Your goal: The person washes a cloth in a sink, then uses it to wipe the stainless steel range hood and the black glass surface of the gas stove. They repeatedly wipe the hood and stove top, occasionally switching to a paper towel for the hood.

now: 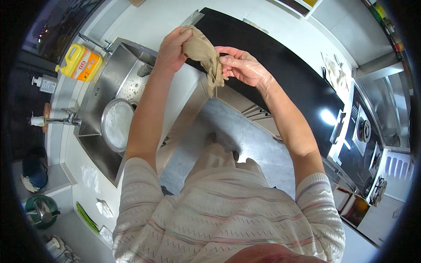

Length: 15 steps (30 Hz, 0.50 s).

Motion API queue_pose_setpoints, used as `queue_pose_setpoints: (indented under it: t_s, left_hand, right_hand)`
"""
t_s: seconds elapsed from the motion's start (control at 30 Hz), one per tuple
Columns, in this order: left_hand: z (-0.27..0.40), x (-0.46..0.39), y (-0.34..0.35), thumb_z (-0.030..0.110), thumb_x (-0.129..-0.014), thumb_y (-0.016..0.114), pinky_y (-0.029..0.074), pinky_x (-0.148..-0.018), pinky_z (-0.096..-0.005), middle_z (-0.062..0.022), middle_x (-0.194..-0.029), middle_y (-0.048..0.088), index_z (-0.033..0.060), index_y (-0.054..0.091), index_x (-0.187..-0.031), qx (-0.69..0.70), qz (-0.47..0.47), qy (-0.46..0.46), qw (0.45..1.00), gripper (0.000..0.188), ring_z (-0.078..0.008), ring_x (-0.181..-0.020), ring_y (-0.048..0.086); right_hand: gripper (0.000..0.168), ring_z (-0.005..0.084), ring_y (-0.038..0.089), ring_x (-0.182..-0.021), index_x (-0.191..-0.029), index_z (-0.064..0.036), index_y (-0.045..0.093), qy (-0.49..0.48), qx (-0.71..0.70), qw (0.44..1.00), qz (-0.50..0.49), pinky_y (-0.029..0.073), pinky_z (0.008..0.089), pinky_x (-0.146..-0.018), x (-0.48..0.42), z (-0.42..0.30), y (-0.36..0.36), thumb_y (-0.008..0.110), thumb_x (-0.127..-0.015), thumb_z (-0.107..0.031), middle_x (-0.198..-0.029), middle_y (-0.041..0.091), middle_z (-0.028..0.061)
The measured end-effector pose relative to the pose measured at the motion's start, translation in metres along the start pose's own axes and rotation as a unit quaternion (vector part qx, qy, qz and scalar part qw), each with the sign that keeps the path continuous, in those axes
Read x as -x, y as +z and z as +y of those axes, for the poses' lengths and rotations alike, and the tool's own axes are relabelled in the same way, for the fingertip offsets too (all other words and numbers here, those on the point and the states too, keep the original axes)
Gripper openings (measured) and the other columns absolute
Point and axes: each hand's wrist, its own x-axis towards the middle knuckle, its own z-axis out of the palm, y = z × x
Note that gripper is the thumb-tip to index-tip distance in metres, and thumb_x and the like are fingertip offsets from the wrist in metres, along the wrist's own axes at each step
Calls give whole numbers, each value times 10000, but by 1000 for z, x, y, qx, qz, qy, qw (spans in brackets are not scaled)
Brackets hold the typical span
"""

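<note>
A crumpled tan cloth [202, 49] hangs between my two hands, above the corner where the sink counter meets the black countertop [283, 75]. My left hand [174, 47] grips its upper end, the thumb lying over the fabric. My right hand [241, 65] pinches its other side between thumb and fingers, and the skin looks wet. The loose lower end droops toward the counter edge. In the stainless steel sink [98, 98], left of my left forearm, a round metal basin [117, 125] holds whitish, foamy liquid. A dark grey object, perhaps a cloth, lies near the sink's far end.
A yellow detergent jug [82, 62] and a pump bottle [46, 83] stand behind the sink, near the faucet [67, 116]. Thin white sheets lie on the near-left counter. At right are a gas stove [363, 130] and a pale cloth [335, 72]. Cabinets with handles run below the counter.
</note>
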Motion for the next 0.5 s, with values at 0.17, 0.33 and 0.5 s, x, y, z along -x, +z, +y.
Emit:
queue_pose_setpoints:
  t_s: [0.17, 0.33, 0.5]
  left_hand:
    - [19, -24, -2, 144, -849, 499, 480, -701, -271, -58, -895, 560, 14, 487, -1073, 59, -164, -87, 981, 260, -144, -800, 568]
    - [40, -43, 27, 171, -832, 513, 483, -733, -272, -73, -938, 566, 3, 479, -1087, 44, -312, -113, 942, 307, -151, -826, 579]
    - [28, -69, 74, 150, -818, 543, 484, -758, -252, -83, -942, 595, -7, 523, -1057, 2, -459, -131, 879, 287, -135, -840, 588]
  right_hand:
    - [471, 48, 544, -666, -1212, -99, 457, 5, 249, 968, 31, 486, 206, -632, -32, -14, 17, 650, -785, -150, -749, 567, -35]
    - [665, 151, 524, -895, -1296, -39, 357, -66, 228, 971, 4, 417, 259, -813, -30, -24, -9, 576, -670, -2, -981, 573, 55]
    - [469, 148, 516, -926, -1105, -8, 532, -33, 199, 980, -10, 366, 272, -890, 9, -39, -31, 580, -644, -74, -994, 582, 64]
